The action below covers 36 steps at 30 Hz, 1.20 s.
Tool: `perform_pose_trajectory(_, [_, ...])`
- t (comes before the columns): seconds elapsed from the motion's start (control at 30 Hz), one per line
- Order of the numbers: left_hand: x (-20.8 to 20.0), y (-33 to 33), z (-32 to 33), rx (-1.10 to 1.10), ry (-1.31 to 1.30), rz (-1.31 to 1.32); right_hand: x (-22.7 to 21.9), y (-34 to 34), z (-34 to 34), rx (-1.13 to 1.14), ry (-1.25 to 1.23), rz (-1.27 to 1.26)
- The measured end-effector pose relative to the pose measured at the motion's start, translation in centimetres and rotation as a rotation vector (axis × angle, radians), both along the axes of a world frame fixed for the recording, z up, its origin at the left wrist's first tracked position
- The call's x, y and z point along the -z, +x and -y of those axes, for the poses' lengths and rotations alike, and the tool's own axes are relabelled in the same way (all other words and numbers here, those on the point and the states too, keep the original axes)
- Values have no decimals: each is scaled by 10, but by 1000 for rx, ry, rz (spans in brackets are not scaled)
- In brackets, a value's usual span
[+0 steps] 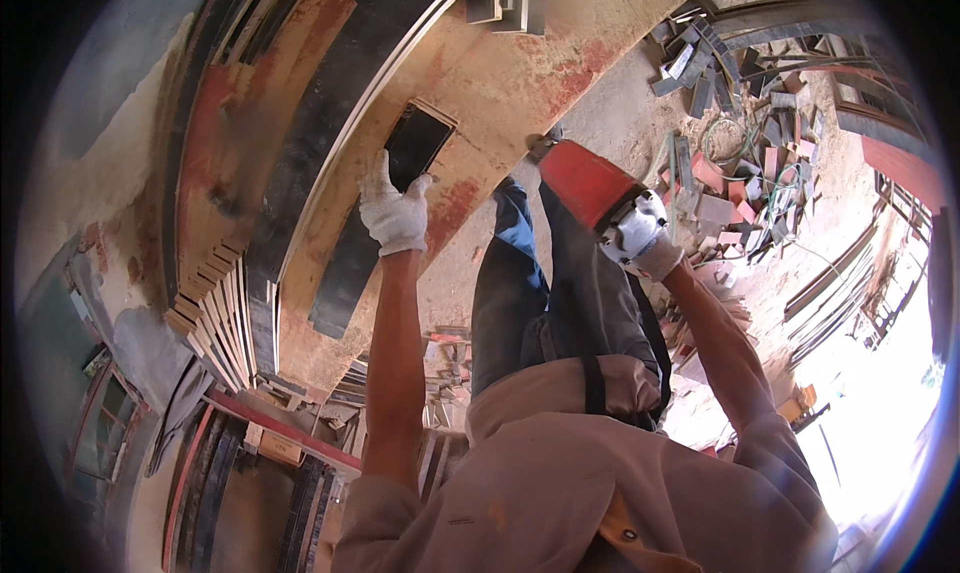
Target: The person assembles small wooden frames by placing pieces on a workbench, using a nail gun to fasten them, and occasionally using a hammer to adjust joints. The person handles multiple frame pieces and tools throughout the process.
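Beyond spread left hand (396, 214), perhaps touching: black panel (418, 143); right hand (642, 237) grips red tool (588, 183).

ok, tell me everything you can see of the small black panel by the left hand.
The small black panel is roughly rectangular, its face dark and smooth-looking, with a tan, wood-like edge along its far end. It appears to lie flat on the tan, red-stained worktop, apart from the long black panel to its left. The white-gloved left hand is at its near end, thumb and finger to either side; grip firmness can't be told.
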<state>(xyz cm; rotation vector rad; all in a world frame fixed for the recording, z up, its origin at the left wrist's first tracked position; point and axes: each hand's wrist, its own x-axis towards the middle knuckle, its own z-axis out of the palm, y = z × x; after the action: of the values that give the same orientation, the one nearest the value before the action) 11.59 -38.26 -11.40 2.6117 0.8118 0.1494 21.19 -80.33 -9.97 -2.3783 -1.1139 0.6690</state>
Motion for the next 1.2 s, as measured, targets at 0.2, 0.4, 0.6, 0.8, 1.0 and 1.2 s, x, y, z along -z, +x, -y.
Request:
perform_pose_trajectory(0.2, [6,-3,-6,-2,-34,6,54,-27,-9,195,237,-299])
perform_pose_trajectory(0.4, [-5,24,-13,139,191,-121,61,-27,-22,53,182,-110])
perform_pose_trajectory(0.6, [19,14,5,280,210,-240,32,-34,-2,-11,-8,-1])
perform_pose_trajectory(0.8, [9,4,54,373,130,-201,-40,-31,7,53,-307,-290])
perform_pose_trajectory(1.0, [-6,6,50,436,6,61,5,-79,27,374,-18,-527])
perform_pose_trajectory(1.2, [13,-6,49,401,-80,72,4,-89,-9,799,609,-866])
